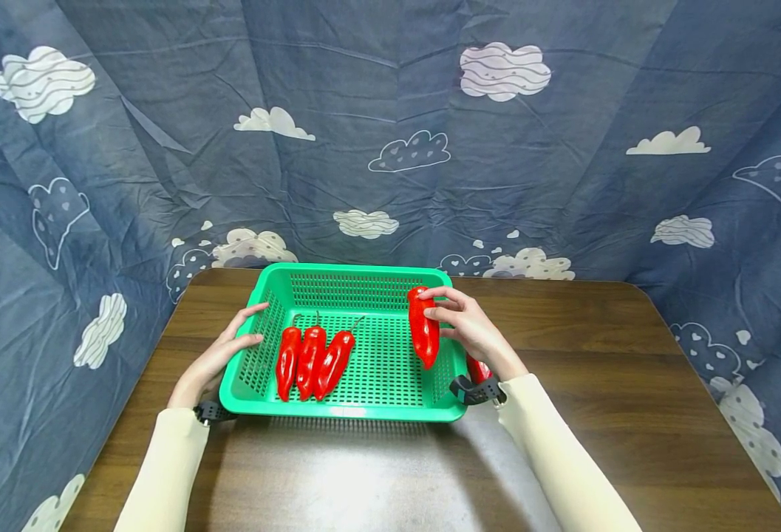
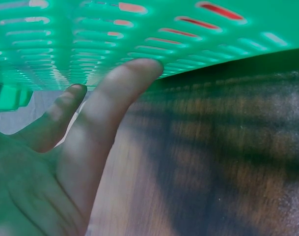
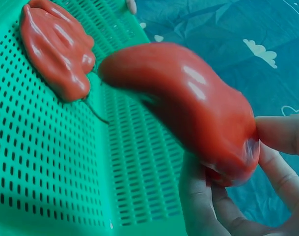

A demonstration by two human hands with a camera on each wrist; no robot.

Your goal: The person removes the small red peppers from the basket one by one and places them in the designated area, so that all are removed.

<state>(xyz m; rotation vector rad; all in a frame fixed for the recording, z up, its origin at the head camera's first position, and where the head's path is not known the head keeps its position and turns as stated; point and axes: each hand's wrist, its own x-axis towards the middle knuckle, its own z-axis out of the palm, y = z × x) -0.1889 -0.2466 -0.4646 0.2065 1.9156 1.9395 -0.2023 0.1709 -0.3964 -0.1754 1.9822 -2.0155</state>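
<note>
My right hand (image 1: pixel 471 325) pinches a long red pepper (image 1: pixel 422 332) near its broad top, with the tip pointing down over the right end of a green perforated basket (image 1: pixel 277 406). In the right wrist view this pepper (image 3: pixel 183 93) shows no long stem, and fingers and thumb are at its broad end. Three more red peppers (image 1: pixel 311 362) lie side by side in the basket's left half, stems toward the back. At the left rim my left hand (image 1: pixel 210 362) holds the basket, some fingers over the edge and others along the outside of the slotted wall (image 2: pixel 188 44).
Another red pepper (image 1: pixel 478 369) lies outside the basket on the right, partly hidden by my right wrist. The brown wooden table (image 1: pixel 589 399) extends to both sides. A blue cloth with clouds (image 1: pixel 417 199) hangs behind the table's far edge.
</note>
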